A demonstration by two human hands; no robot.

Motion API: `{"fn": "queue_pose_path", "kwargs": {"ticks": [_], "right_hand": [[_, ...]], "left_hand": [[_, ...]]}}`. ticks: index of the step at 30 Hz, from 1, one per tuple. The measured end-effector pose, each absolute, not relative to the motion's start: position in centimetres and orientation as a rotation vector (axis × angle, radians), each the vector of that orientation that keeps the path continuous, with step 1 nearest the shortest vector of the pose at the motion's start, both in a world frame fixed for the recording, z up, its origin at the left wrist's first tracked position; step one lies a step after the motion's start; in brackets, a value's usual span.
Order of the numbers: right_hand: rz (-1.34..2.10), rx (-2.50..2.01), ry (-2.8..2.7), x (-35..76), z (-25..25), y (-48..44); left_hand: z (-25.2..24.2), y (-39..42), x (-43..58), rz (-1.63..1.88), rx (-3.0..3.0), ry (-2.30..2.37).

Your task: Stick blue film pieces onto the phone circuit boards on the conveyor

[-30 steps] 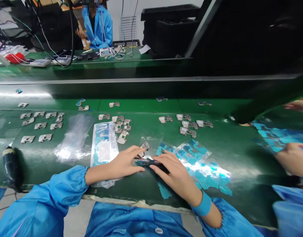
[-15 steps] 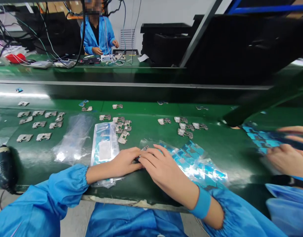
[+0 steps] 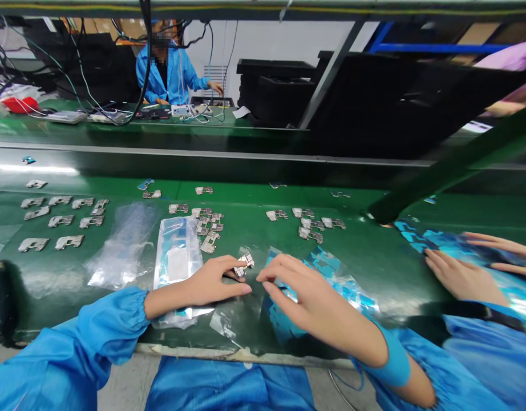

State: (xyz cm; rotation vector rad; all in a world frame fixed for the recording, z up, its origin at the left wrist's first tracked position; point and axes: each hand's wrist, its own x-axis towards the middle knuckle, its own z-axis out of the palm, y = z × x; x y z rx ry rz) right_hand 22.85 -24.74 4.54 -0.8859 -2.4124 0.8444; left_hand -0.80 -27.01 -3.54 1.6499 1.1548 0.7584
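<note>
A small metal board [image 3: 244, 264] with white and dark parts sits at the fingertips of my left hand [image 3: 211, 279], whose thumb is stretched out below it. My right hand [image 3: 301, 288] hovers to the right, fingers curved and thumb a little apart, with nothing visible between them. Under and beside it lie blue film-covered pieces in clear plastic [image 3: 327, 262]. A scrap of clear film [image 3: 223, 324] lies below the left hand. Left of that hand is a clear bag with blue pieces and a white label [image 3: 177, 260].
Several metal boards [image 3: 209, 228] lie across the green bench [image 3: 246, 211]. Clear bags [image 3: 121, 245] and a black tool [image 3: 0, 299] are at left. A co-worker's hands [image 3: 466, 277] handle blue sheets at right, near a slanted green post [image 3: 438, 165]. Another person stands behind.
My hands have moved apart, the right one shifting right. The metal board is now more exposed, and the film scrap shows below. The co-worker's hands at right have moved; the view has shifted slightly.
</note>
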Motion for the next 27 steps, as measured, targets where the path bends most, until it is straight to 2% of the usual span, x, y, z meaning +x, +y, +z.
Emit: {"fn": "queue_pose_path", "kwargs": {"ticks": [2, 5, 12, 22, 27], "right_hand": [[1.080, -1.031, -2.178, 23.5, 4.4, -24.2], [1.201, -1.151, -1.968, 24.4, 3.3, -23.0], [1.493, -1.103, -1.444, 24.7, 1.0, -18.9], [1.587, -1.040, -1.210, 24.7, -1.3, -12.8], [1.633, -1.081, -1.218, 26.3, -1.3, -12.8]], "left_hand": [[-3.4, -26.9, -0.7, 0.784, 1.593, 1.168], [-3.1, -26.9, -0.5, 0.850, 1.521, 1.191], [-2.0, -26.1, -0.4, 0.948, 1.253, 1.144], [-2.7, -17.4, 2.2, 1.012, 1.145, 1.187], [-3.1, -17.5, 2.9, 1.035, 1.208, 1.228]]}}
